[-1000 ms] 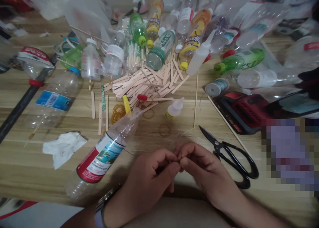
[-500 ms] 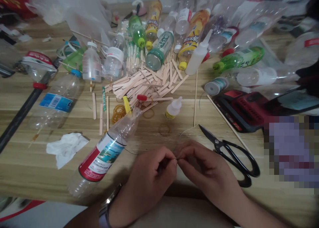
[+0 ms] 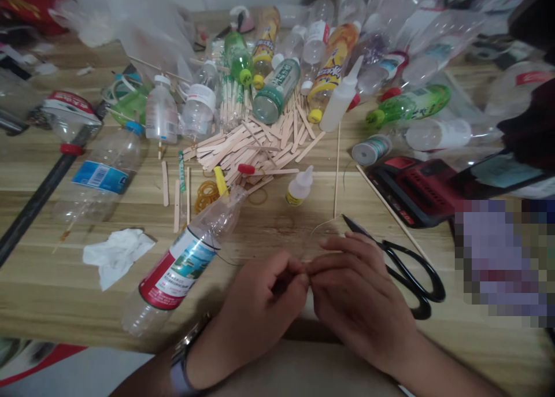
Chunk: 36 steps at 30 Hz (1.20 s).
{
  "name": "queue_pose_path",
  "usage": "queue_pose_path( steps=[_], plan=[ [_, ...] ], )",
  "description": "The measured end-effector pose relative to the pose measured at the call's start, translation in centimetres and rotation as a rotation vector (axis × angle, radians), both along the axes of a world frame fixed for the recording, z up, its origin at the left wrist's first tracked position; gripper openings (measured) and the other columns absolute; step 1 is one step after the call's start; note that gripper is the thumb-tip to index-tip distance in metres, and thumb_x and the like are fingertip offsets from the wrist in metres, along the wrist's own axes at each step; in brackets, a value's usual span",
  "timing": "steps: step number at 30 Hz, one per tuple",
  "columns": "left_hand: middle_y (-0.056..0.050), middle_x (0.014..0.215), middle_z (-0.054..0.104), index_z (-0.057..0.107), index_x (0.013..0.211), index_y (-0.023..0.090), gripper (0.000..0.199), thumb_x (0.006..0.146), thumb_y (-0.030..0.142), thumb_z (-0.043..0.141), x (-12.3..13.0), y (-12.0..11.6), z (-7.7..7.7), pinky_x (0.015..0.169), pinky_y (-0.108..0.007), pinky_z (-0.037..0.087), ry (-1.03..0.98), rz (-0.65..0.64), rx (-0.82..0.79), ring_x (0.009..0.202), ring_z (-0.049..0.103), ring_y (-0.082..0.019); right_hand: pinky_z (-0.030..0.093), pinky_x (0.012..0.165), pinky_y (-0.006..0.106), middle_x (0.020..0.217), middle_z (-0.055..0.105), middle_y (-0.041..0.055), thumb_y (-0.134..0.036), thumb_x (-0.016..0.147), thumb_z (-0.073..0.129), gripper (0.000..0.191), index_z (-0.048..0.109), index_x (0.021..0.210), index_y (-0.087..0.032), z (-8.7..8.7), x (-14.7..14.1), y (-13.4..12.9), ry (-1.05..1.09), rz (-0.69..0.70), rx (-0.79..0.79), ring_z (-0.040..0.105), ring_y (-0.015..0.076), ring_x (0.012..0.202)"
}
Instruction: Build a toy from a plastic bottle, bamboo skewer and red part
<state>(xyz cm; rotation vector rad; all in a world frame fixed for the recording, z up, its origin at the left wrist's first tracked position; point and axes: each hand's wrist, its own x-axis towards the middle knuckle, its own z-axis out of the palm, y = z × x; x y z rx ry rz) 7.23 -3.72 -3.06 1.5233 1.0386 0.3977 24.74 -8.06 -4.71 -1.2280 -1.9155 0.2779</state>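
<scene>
Pale thread point(image 3: 321, 223) curves from beside the scissors' tip point(image 3: 347, 221) to your left hand point(image 3: 260, 310) and right hand point(image 3: 364, 304), both pinching it near the worktop's point(image 3: 269, 229) front edge; the contact is hidden. It should be light, limp and slippery: take it near the end. The battery pack point(image 3: 403, 203) reads "2.0"; the red-blue bottle label point(image 3: 182, 267) is too blurred.

The right hand point(image 3: 364, 299) has now turned more flat, with its back toward the camera. Its fingers, which were curled before, are now longer and more open, and the upper ones reach over the scissors point(image 3: 410, 273), so the pivot is hidden. The small dark loop, seen at the fingertips one second ago, is no longer visible. In the upper right corner, a dark shape point(image 3: 531, 24) enters further into the frame.
</scene>
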Motion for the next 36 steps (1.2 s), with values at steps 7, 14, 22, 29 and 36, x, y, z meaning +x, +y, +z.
queue_pose_path(
  steps=[7, 14, 22, 29, 36],
  plan=[
    [-0.004, 0.076, 0.073, 0.069, 0.091, 0.018, 0.023, 0.097, 0.019, 0.046, -0.44, -0.54, -0.40, 0.062, -0.029, 0.040, 0.208, -0.130, 0.551, 0.069, 0.064, -0.018, 0.049, 0.085, 0.043, 0.077, 0.070, -0.0021, -0.008, 0.083, 0.059, 0.020, 0.058, 0.084, -0.028, -0.01, -0.42, 0.44, 0.167, -0.028, -0.116, 0.064, 0.0232, 0.088],
    [-0.005, 0.080, 0.076, 0.071, 0.101, 0.020, 0.027, 0.100, 0.023, 0.045, -0.48, -0.61, -0.65, 0.065, -0.030, 0.048, 0.243, -0.158, 0.622, 0.072, 0.068, -0.020, 0.052, 0.080, 0.041, 0.075, 0.068, -0.0014, -0.007, 0.084, 0.057, 0.021, 0.058, 0.083, -0.027, 0.37, -0.40, 0.54, 0.196, -0.011, -0.150, 0.064, 0.0223, 0.083],
    [-0.005, 0.080, 0.078, 0.072, 0.098, 0.017, 0.025, 0.096, 0.015, 0.047, -0.55, -0.58, -0.25, 0.065, -0.029, 0.049, 0.168, -0.138, 0.690, 0.071, 0.070, -0.019, 0.054, 0.074, 0.036, 0.074, 0.066, -0.0013, -0.007, 0.084, 0.056, 0.020, 0.057, 0.082, -0.027, 0.27, -0.47, 0.37, 0.282, 0.008, -0.214, 0.064, 0.0208, 0.082],
    [0.002, 0.060, 0.065, 0.070, 0.082, 0.019, 0.015, 0.087, 0.018, 0.055, -0.15, -0.55, 0.01, 0.055, -0.025, 0.038, 0.106, -0.004, 0.422, 0.055, 0.057, -0.013, 0.055, 0.075, 0.039, 0.077, 0.069, 0.0003, -0.008, 0.086, 0.055, 0.020, 0.060, 0.086, -0.027, 0.46, -0.20, 0.49, 0.246, 0.004, -0.209, 0.067, 0.0221, 0.083],
    [0.009, 0.051, 0.045, 0.062, 0.078, 0.020, 0.009, 0.080, 0.028, 0.060, -0.02, -0.02, 0.07, 0.043, -0.021, 0.027, -0.113, 0.102, -0.239, 0.045, 0.037, -0.008, 0.054, 0.075, 0.038, 0.081, 0.070, 0.0004, -0.010, 0.089, 0.057, 0.018, 0.062, 0.090, -0.027, 0.29, -0.06, 0.59, 0.216, 0.003, -0.192, 0.068, 0.0217, 0.082]
  ],
)
